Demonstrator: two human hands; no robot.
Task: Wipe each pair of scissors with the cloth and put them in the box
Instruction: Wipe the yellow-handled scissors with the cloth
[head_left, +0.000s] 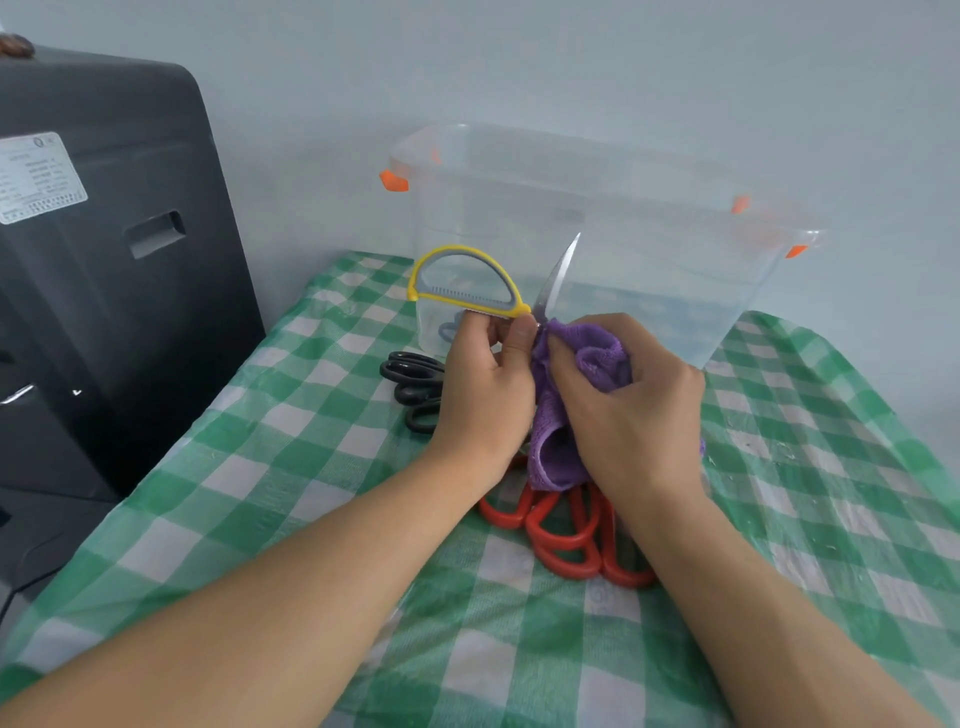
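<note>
From the head camera, a table under a green-and-white checked cloth cover (270, 467) fills the lower view, running up to a pale blue-grey wall (519, 62). Off beyond the left hand stands a big dark grey machine (114, 249) with a recessed grip, wearing a white label (39, 176) whose print is too blurred to read.

Both forearms reach in from the bottom edge, hands meeting in the middle, raised above the table. The left hand (485, 379) pinches the yellow-handled scissors (467, 286) near the pivot, thumb up against it, the yellow loop sticking out to its far left and the steel blade pointing up and away. The right hand (628, 400) is curled round the purple cloth (571, 415), bunching it against the base of the blade, with a fold hanging down between the two wrists.

Just beyond both hands sits the clear plastic box (649, 270) with orange clips, a greyish handle showing faintly through its near wall by the left fingers. Black scissors (413, 382) lie on the table just left of the left hand. Red scissors (566, 535) lie in a heap under the right wrist, partly covered by the hanging cloth.
</note>
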